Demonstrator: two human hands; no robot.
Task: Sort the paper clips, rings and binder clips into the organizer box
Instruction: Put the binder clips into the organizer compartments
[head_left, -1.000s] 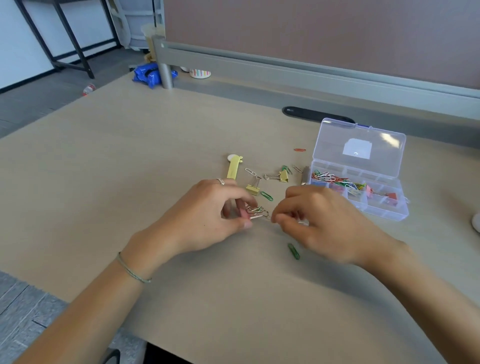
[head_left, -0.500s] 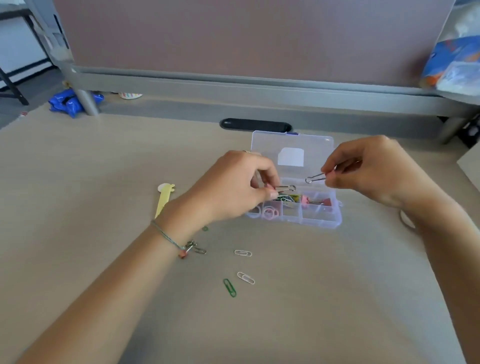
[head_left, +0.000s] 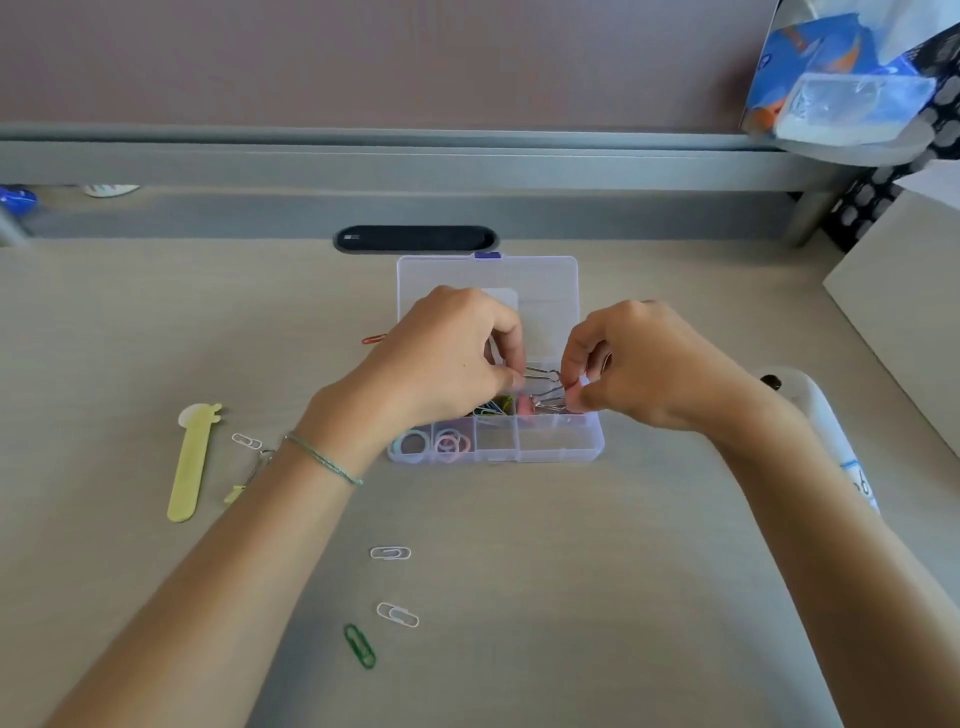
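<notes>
overhead, both hands (head_left: 441, 364) (head_left: 639, 369) pinch binder clips (head_left: 545, 387) above beige desk (head_left: 571, 597), grey partition (head_left: 363, 62).

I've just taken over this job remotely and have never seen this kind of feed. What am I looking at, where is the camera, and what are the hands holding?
There is no machine: a person works with bare hands, filmed by a wide-angle camera on their head looking down at a desk. The left hand and right hand each pinch the wire handles of binder clips over the open clear organizer box, which already holds rings and coloured paper clips. Loose on the desk lie two white paper clips, a green paper clip and a yellow stick.
</notes>
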